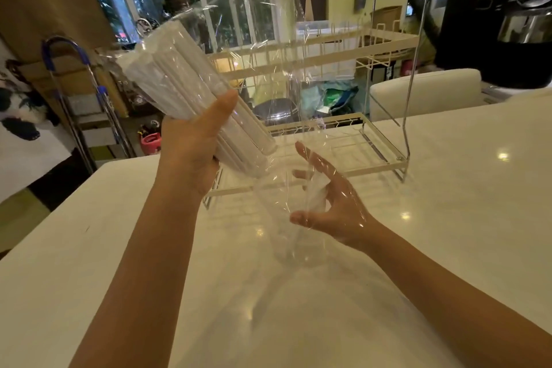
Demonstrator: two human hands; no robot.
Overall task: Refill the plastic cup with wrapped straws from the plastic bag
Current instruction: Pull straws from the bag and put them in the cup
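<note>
My left hand point(191, 140) grips a thick bundle of white wrapped straws point(179, 84), tilted with its top toward the upper left. The bundle is partly inside a clear plastic bag point(268, 39), whose loose film billows up and to the right and hangs down over my right hand. A clear plastic cup point(298, 248) stands on the white counter below the bundle, faint and hard to outline. My right hand point(331, 203) curls around the cup's right side, fingers spread, seen through the film. Something white shows in that palm, and I cannot identify it.
A white wire dish rack point(373, 158) with a chrome frame stands on the white counter point(448, 218) just behind the hands. A large dark appliance point(507, 24) sits at the far right. A cluttered room lies beyond the counter's left edge.
</note>
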